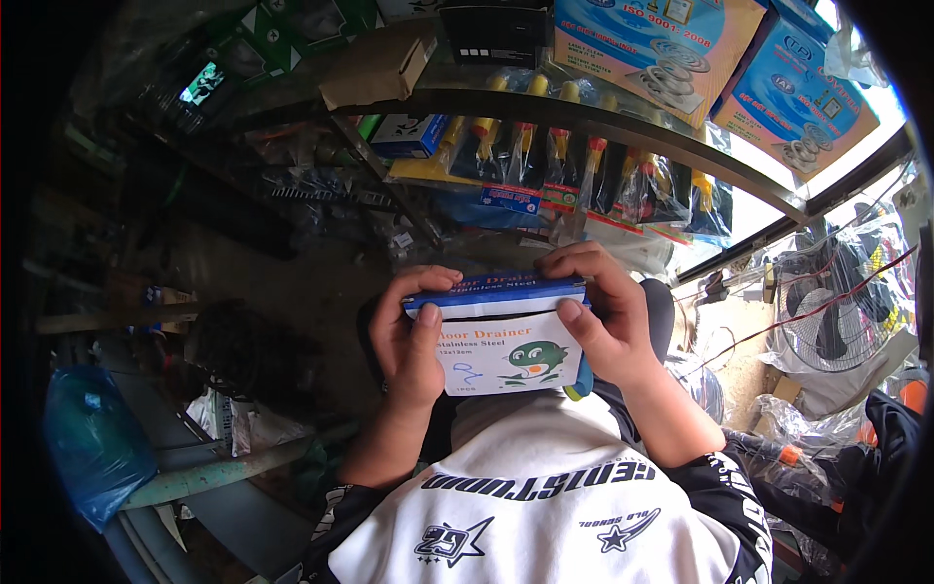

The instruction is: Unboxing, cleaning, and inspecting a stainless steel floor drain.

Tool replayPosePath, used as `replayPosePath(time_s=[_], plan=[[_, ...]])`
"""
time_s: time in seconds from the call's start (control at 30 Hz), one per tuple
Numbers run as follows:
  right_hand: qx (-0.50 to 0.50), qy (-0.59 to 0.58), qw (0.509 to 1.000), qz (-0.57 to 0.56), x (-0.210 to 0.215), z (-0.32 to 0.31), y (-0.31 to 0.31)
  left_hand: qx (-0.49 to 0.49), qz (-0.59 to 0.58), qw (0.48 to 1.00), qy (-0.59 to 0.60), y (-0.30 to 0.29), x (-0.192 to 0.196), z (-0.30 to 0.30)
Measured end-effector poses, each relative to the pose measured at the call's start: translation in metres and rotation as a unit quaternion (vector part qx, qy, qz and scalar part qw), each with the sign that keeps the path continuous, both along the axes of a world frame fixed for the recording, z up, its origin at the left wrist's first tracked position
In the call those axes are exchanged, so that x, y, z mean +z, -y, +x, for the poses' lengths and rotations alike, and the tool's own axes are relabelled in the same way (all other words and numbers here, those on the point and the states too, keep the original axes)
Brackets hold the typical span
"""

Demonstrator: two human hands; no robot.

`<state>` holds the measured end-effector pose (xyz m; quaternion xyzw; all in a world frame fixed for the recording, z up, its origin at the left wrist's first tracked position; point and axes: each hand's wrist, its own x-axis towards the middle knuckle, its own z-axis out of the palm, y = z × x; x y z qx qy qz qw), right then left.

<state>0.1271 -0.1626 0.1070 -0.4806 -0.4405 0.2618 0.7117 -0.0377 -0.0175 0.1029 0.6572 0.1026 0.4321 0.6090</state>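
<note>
Between my two hands is a white and blue floor drain box (pixel 494 356), held level over my lap. It has a green cartoon figure on its white face, and a dark gap runs along the edge below the blue top. My left hand (pixel 413 326) grips its left end, thumb on the white face and fingers over the blue side. At the other end my right hand (pixel 605 310) holds it the same way, thumb pressed near the upper corner. The contents of the box are hidden.
Ahead runs a glass-topped display case (pixel 662 141) holding bagged yellow-and-red-handled tools (pixel 559 146). Large printed boxes (pixel 652 54) and an open brown carton (pixel 379 73) stand on it. To my right is a plastic-wrapped fan (pixel 832 316); to my left, a blue plastic bag (pixel 97 443).
</note>
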Motion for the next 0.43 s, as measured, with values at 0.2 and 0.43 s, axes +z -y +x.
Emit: replayPosePath(time_s=[0.2,0.43], plan=[[-0.014,0.1,0.995,0.014,0.001,0.002,0.001,0.018,0.059,0.998,0.033,-0.002,-0.002,0.001],[0.054,0.039,0.998,0.022,0.003,0.008,0.006,0.007,0.089,0.996,0.03,-0.003,-0.002,-0.001]])
